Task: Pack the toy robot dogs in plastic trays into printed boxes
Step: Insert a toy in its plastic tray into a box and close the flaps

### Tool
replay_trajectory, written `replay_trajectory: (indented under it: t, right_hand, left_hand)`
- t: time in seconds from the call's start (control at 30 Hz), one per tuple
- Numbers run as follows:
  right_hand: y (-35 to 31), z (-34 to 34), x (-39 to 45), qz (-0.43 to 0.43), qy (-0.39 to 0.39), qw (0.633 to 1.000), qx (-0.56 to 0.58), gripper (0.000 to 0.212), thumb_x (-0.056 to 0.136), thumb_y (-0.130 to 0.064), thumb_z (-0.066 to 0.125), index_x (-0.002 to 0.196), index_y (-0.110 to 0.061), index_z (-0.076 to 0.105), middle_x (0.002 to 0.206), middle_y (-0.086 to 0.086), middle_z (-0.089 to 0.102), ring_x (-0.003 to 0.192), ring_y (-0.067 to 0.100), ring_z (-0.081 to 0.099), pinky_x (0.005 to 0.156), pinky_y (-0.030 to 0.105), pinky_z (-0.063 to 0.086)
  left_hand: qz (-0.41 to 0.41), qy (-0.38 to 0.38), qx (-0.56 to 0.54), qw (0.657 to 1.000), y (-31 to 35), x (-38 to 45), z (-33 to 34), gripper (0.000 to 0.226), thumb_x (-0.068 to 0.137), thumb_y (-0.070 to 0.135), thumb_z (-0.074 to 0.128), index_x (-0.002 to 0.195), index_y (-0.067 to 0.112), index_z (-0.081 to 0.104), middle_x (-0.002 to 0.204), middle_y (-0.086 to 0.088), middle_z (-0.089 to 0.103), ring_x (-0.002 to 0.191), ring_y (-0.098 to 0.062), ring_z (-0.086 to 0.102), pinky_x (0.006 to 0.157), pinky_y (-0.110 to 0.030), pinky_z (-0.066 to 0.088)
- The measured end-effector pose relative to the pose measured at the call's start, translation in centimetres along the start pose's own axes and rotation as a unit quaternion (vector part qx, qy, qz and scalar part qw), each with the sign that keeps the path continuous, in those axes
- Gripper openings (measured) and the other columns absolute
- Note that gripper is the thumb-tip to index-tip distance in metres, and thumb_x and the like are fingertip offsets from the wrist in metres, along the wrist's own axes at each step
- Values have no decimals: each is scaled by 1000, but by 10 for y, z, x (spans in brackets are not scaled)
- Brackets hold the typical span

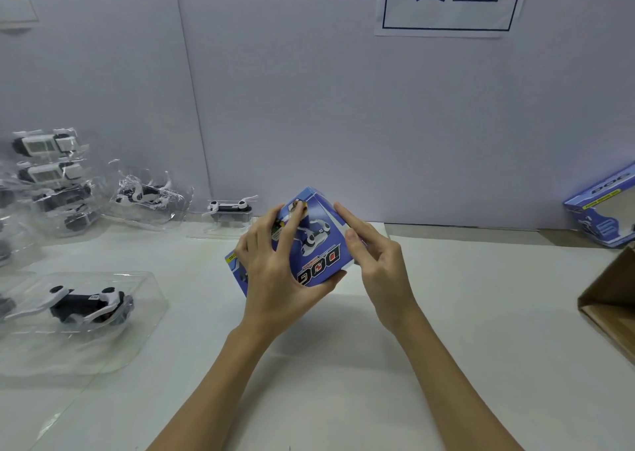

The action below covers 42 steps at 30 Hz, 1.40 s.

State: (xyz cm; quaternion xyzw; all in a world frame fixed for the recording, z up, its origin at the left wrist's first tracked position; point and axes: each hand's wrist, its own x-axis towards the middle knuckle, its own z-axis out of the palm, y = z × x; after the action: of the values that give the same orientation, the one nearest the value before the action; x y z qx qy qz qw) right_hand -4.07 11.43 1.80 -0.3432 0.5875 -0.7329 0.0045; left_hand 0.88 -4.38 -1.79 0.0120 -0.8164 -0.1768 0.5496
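Looking down through the head camera, the printed box (311,244) is held tilted above the white surface (446,313), one corner raised toward the back wall, its "DOG" face turned up and upside-down to the wearer. The left hand (275,265) has its grip curled round the box: fingers spread over the printed face, thumb hooked under the near edge. The right hand (372,258) touches the box's right side panel, forefinger laid straight along it, the other fingers loosely bent, so that grip presses and does not clasp. From the box, the long axis seems to run from lower left to upper right, toward the right hand, which puts that hand nearer the end to be worked; whether that end's flap is shut I cannot tell.

Left of the box, well apart, a toy robot dog in its clear tray (82,304) lies on the surface. Far to the box's right, another printed box (599,210) leans near a cardboard carton (608,299).
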Motion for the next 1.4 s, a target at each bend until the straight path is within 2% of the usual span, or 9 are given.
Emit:
replay_trajectory:
  t: [0.2, 0.37, 0.47, 0.57, 0.67, 0.8, 1.03, 1.27, 1.4]
  right_hand:
    - [2, 7, -2, -21, -13, 999, -23, 43, 98, -34, 54, 141, -35, 57, 135, -13, 63, 133, 9, 57, 75, 22, 61]
    - [4, 10, -5, -18, -46, 998, -27, 47, 104, -36, 44, 151, -32, 48, 151, -7, 52, 144, 16, 47, 90, 32, 62]
    - [0, 8, -5, -10, -65, 998, -21, 47, 109, -34, 42, 156, -26, 42, 158, -4, 46, 146, 16, 44, 97, 30, 58]
    - [-9, 1, -1, 9, -90, 996, -11, 51, 104, -28, 47, 154, -19, 46, 157, -1, 48, 145, 20, 46, 96, 34, 59]
    - [-16, -6, 1, 40, -105, 994, -10, 52, 99, -29, 56, 150, -20, 53, 153, -3, 50, 143, 22, 48, 97, 44, 60]
    - [-20, -16, 1, 52, -124, 991, -19, 47, 97, -27, 62, 144, -26, 61, 151, -11, 54, 143, 19, 48, 95, 46, 61]
    - [-10, 1, -3, -18, -116, 991, -57, 45, 102, -31, 56, 147, -29, 58, 155, -14, 50, 145, 4, 42, 93, 37, 61]
    - [-1, 15, -7, -115, -100, 967, -203, 47, 108, -40, 44, 155, -36, 46, 167, -15, 28, 151, 13, 30, 97, 36, 60]
    - [2, 18, -10, -147, -91, 949, -262, 59, 101, -46, 55, 158, -33, 42, 167, -12, 29, 149, 9, 31, 101, 29, 56]
  left_hand:
    - [-4, -10, -11, 1000, -1, -2, -2, 86, 80, 79, 63, 150, 35, 42, 158, -10, 40, 145, -29, 38, 117, -51, 29]
    - [14, -33, 14, 999, -4, -1, -5, 82, 80, 70, 71, 151, 43, 40, 160, -13, 36, 148, -33, 34, 115, -57, 28]
    - [35, -50, 28, 998, -3, 1, -9, 76, 85, 71, 64, 152, 47, 37, 163, -15, 31, 149, -34, 32, 113, -60, 29]
    - [38, -52, 4, 998, 2, 4, -15, 68, 88, 77, 57, 148, 49, 40, 165, -11, 28, 150, -29, 31, 114, -59, 28]
    - [51, -36, -17, 998, 8, 8, -18, 63, 84, 73, 67, 133, 38, 51, 161, -14, 32, 148, -26, 32, 112, -54, 33]
    - [51, -22, -35, 998, 16, 13, -22, 57, 78, 68, 75, 119, 34, 54, 155, -16, 35, 143, -29, 36, 103, -56, 38]
    - [30, -22, -54, 998, 9, 16, -27, 58, 78, 61, 75, 123, 34, 50, 156, -18, 34, 143, -31, 36, 105, -55, 40]
    - [16, -28, -53, 998, 2, 14, -26, 60, 80, 55, 75, 132, 42, 49, 163, -16, 28, 147, -28, 32, 110, -53, 36]
    - [8, -18, -67, 998, 2, 15, -25, 59, 82, 56, 73, 133, 38, 49, 161, -13, 30, 144, -30, 36, 105, -56, 37]
